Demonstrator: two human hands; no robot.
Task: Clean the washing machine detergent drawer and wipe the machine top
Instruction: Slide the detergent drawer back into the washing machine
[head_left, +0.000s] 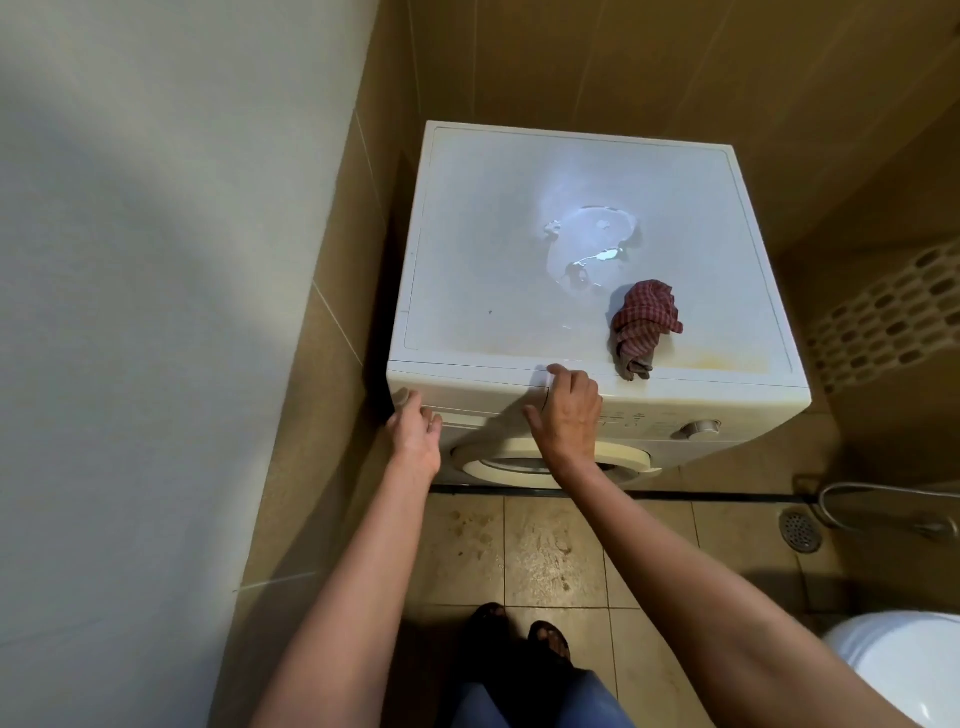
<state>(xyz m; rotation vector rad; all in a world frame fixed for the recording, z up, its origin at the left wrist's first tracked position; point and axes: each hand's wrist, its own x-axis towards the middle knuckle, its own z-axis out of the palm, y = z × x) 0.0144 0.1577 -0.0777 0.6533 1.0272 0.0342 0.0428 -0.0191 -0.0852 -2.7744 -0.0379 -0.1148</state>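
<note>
Where beige tiled walls meet in a corner stands a white front-loading washing machine (753, 400), seen from above.

- Machine top (519, 182): flat white panel, dull, with a yellowish stain along its front edge toward the right front corner.
- Tiled floor (545, 545): beige squares, blotched with brown marks in front of the machine.
- White toilet (904, 665): partly in view, well apart from the machine on the right.
- Round cream door ring (519, 467): on the machine front, below the control panel, partly hidden by the right forearm.
- White detergent drawer (478, 389): at the left end of the front panel, just under the top's front edge, sitting flush.
- Puddle of clear water (587, 244): irregular, near the middle of the top.
- Crumpled red checked cloth (644, 317): on the top near the front edge, right of centre, just beside the puddle, one tail reaching the edge.
- Right hand (566, 410): bent fingertips press on the front edge at the drawer's right end; thumb spread, enclosing nothing.
- Left hand (413, 431): at the drawer's left end by the left front corner, fingers curled; whether they grip it cannot be told.
- Grey round dial (701, 427): on the panel's right end.
- Round metal floor drain (800, 530): right of the machine.
</note>
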